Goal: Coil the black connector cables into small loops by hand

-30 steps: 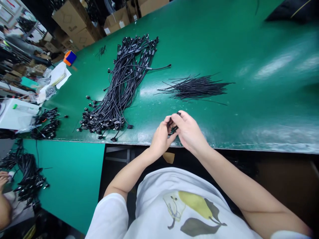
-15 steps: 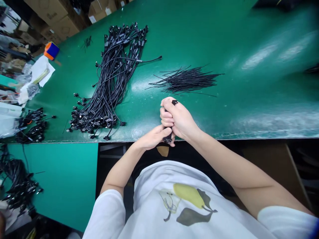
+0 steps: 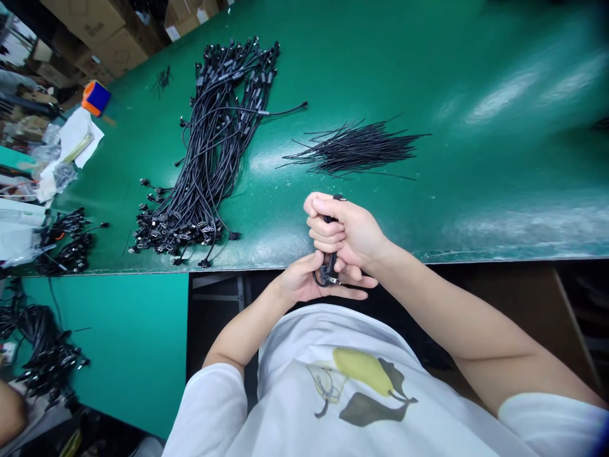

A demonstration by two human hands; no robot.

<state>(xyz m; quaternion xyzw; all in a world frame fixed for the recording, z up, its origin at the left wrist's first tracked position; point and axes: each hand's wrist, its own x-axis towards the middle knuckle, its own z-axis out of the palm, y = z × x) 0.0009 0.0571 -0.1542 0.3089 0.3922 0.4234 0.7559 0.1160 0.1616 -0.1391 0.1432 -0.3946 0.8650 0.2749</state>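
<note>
The right hand [image 3: 349, 231] has its grip pressed together around a folded black cable [image 3: 327, 274] at the table's [image 3: 476, 190] near edge. The left hand [image 3: 304, 285] lies spread beneath. The cable looks light, limp and springy, best held mid-bundle.

Blk cable [image 3: 327, 271], folded into short bundle, upright, connector end down, by table [image 3: 428, 209] edge.

Counts: 2 hands, left hand [image 3: 304, 284] and right hand [image 3: 346, 231], holding 1 cable [image 3: 327, 274]. On table [image 3: 476, 184]: 1 big bundle [image 3: 214, 146], 1 tie pile [image 3: 356, 147], 1 tape roll [image 3: 95, 97], 1 small heap [image 3: 66, 240] at its left end.
</note>
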